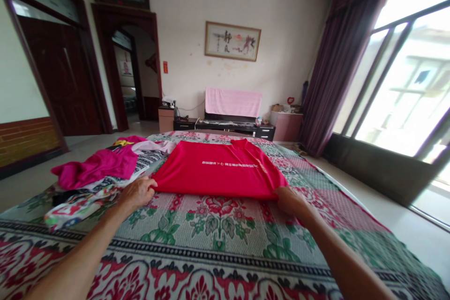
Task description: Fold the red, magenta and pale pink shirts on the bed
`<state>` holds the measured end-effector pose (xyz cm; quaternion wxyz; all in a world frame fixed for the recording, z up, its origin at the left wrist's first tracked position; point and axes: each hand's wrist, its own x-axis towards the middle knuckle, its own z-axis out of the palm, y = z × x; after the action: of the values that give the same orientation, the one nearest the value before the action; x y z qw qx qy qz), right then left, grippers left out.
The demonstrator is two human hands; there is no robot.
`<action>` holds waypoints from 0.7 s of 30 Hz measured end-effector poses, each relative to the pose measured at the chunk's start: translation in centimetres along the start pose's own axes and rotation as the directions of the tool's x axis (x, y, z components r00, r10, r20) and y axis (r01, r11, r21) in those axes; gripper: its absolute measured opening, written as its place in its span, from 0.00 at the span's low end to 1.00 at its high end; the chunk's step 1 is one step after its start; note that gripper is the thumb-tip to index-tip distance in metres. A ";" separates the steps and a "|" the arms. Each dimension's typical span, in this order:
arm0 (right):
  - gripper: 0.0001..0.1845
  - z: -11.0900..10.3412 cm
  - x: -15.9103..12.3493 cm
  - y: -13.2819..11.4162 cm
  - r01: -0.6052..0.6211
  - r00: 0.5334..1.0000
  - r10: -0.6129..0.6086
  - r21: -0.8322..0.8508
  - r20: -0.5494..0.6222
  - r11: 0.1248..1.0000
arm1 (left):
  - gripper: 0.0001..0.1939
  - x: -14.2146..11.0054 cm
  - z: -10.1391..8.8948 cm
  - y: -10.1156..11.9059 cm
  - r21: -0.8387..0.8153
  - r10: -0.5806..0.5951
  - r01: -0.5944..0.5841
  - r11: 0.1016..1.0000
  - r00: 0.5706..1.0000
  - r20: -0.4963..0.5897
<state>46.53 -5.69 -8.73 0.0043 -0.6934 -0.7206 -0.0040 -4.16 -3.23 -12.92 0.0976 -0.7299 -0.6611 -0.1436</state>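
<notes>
A red T-shirt (211, 176) with a line of white lettering lies flat, its collar at the far right. My left hand (139, 191) pinches its near left corner, fingers closed on the cloth. At the near right corner, my right hand (290, 200) grips the shirt too, with the fingertips partly hidden. Between the two hands the near edge runs almost straight. Beneath is a flowered cloth (218, 225) in green, red and white.
To the left lies a heap of clothes (105, 166) in magenta, patterned and pale fabrics. Beyond the far edge stands a low black cabinet (225, 126) below a pink cloth (233, 101). A large window (404, 89) with a purple curtain (346, 56) is at the right.
</notes>
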 end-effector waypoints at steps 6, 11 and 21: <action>0.16 -1.4 -0.8 -0.4 0.034 0.995 -0.030 -0.039 0.091 0.999 | 0.17 0.1 -0.2 -0.5 0.023 -0.015 0.014 1.000 0.999 0.041; 0.16 -2.6 -1.7 -1.0 0.070 0.988 -0.059 -0.074 0.141 0.995 | 0.15 0.3 -0.4 -1.0 0.036 -0.026 0.023 0.999 0.997 0.073; 0.15 -4.1 -2.6 -1.7 0.186 0.943 -0.146 -0.110 0.298 0.976 | 0.13 0.2 -0.6 -2.0 0.020 -0.004 0.002 1.000 0.992 0.123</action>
<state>44.97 -8.40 -4.63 -0.1486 -0.6218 -0.7675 0.0476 -6.21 -3.06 -12.39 0.0635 -0.7353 -0.6684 -0.0920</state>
